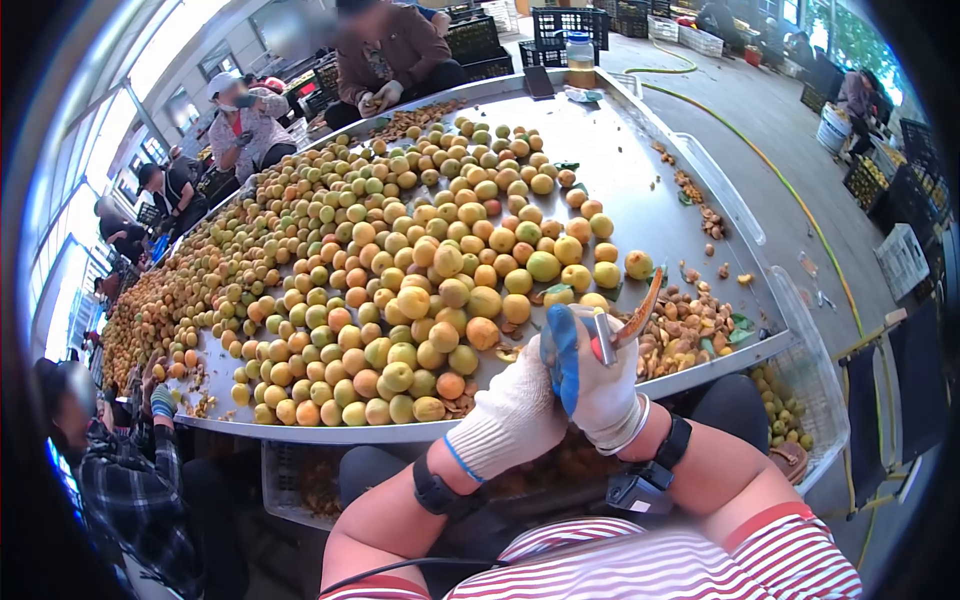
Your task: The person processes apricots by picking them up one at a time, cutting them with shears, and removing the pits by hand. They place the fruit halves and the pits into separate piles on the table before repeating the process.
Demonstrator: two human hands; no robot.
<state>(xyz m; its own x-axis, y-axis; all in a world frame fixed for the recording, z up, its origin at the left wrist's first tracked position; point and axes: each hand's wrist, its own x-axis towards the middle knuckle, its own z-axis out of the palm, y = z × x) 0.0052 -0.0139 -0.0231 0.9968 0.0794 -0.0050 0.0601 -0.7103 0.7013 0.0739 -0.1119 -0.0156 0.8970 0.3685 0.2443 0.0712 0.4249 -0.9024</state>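
single head-worn view, looking forward and down, close above the forearms, wide-angle

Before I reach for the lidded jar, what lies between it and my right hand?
From right hand to jar: apricot-like fruits, bare tabletop, then a packet, in the head view.

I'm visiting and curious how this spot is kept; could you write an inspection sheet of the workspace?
Surface: metal table, partly bare toward the right.
Job's things: round fruit heaped widely; brownish pieces piled near right.
Clutter: jar, dark flat object and packet at the far end.
Hands: gloved, close together; right hand grips a curved tool; left hand's grip unclear.
Cables: thin black cable by the striped top.
Surroundings: co-workers, crates, hose on floor.
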